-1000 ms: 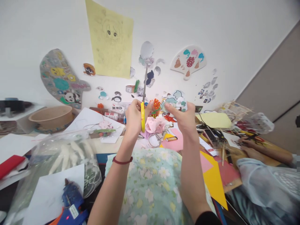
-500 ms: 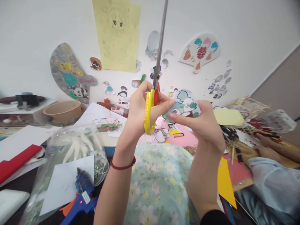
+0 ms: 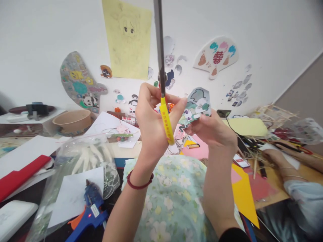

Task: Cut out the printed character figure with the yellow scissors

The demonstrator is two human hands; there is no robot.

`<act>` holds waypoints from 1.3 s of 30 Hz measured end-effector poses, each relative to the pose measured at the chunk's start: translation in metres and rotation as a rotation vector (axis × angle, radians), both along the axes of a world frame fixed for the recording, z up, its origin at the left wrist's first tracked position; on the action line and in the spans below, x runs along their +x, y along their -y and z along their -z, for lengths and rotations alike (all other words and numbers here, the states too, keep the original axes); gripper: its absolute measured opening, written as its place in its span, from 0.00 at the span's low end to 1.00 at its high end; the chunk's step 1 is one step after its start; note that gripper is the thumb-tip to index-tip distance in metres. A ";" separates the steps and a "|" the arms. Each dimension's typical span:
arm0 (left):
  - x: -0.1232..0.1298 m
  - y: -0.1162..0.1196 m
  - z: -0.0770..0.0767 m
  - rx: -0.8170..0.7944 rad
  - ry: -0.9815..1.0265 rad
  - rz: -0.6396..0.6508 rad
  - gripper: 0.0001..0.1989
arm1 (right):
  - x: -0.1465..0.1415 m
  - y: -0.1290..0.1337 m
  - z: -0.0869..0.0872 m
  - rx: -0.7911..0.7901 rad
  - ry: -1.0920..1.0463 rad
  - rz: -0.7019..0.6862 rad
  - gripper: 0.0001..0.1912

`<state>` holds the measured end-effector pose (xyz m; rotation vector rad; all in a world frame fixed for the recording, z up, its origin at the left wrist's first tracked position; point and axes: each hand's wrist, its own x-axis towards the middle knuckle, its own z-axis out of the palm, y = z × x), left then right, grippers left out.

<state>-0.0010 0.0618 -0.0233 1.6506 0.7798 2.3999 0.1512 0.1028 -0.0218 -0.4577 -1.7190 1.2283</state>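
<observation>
My left hand (image 3: 153, 117) is closed round a pair of scissors (image 3: 166, 121) with yellow handles, the steel blades pointing up. Its thumb and fingertips also reach to the left edge of a paper cutout (image 3: 199, 104), which shows a cartoon figure in grey, green and white. Gripping the lower right part of that cutout is my right hand (image 3: 214, 129), thumb in front and the other fingers partly hidden behind the paper. Below both hands lies a floral cloth (image 3: 174, 195) over my lap.
A blue glue gun (image 3: 92, 215) lies at the left, beside a plastic bag (image 3: 63, 161) holding white hand shapes. A brown bowl (image 3: 73, 122) stands behind them. At the right, a co-worker's hand (image 3: 275, 158) rests by sticks and papers. Cutouts and a yellow drawing (image 3: 131, 50) hang on the wall.
The scissors have turned, their blades now leaning slightly left instead of right. The cutout has tilted more upright, and my right hand has shifted its hold lower on it.
</observation>
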 end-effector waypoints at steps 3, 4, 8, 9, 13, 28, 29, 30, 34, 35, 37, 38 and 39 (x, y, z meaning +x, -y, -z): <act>0.005 -0.001 0.001 -0.010 0.034 -0.014 0.17 | -0.006 0.004 0.001 0.008 -0.027 0.095 0.18; 0.006 -0.001 0.001 -0.014 0.047 -0.008 0.17 | -0.009 0.005 0.001 0.012 -0.043 0.125 0.17; 0.004 -0.002 -0.001 0.013 0.093 0.009 0.17 | -0.015 0.006 0.003 0.073 -0.181 0.261 0.11; 0.001 -0.002 -0.002 0.021 0.091 0.003 0.17 | -0.016 0.006 0.003 0.099 -0.204 0.301 0.10; -0.014 0.001 -0.005 -0.057 -0.051 0.015 0.19 | -0.013 0.009 0.003 0.193 -0.207 0.425 0.11; -0.001 0.009 -0.002 -0.060 -0.220 -0.299 0.19 | -0.010 0.017 -0.001 0.204 -0.055 0.400 0.13; 0.000 0.008 -0.001 -0.044 -0.215 -0.312 0.19 | -0.010 0.017 -0.001 0.192 -0.052 0.385 0.14; 0.001 0.006 0.001 -0.018 -0.203 -0.325 0.18 | -0.010 0.018 -0.001 0.182 -0.048 0.372 0.15; 0.004 -0.003 0.006 0.083 -0.139 -0.396 0.18 | -0.009 0.019 -0.001 0.134 -0.027 0.301 0.16; 0.004 -0.005 0.007 0.090 -0.131 -0.406 0.18 | -0.008 0.019 -0.001 0.123 -0.027 0.279 0.15; 0.004 -0.006 0.007 0.101 -0.122 -0.412 0.18 | -0.008 0.019 -0.001 0.105 -0.037 0.241 0.14; 0.004 -0.006 0.007 0.109 -0.122 -0.414 0.18 | -0.007 0.018 -0.001 0.094 -0.045 0.225 0.14; 0.005 -0.006 0.007 0.116 -0.127 -0.418 0.17 | -0.007 0.018 -0.001 0.081 -0.054 0.210 0.13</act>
